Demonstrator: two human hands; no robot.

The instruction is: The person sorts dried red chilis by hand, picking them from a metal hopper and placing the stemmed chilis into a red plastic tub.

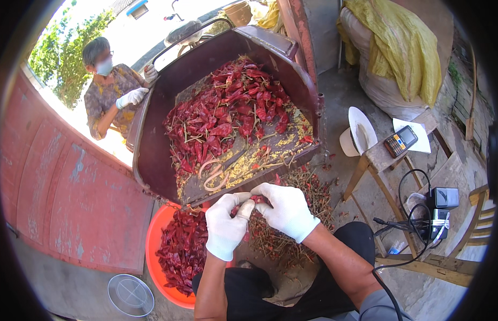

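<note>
In white knit gloves, my left hand (226, 224) and my right hand (287, 206) meet over the front edge of a dark red metal cart bed, both pinching a dried red chili pepper (257, 198) that their fingers partly cover. A heap of dried red chili peppers (228, 104) with stems fills the cart bed (154, 132). Scissors with tan handles (214, 176) lie on its floor among yellow seeds (253, 162). Below my left hand, an orange plastic tub (152, 244) holds more red chili peppers (182, 252).
A masked, gloved person (116, 90) is at the cart's left side. Stems litter the ground (289, 236) under my hands. A round sieve (131, 295) lies lower left. At right are a hat (359, 130), a wooden stool (379, 158) with a handheld device (400, 141), and black cables (409, 216).
</note>
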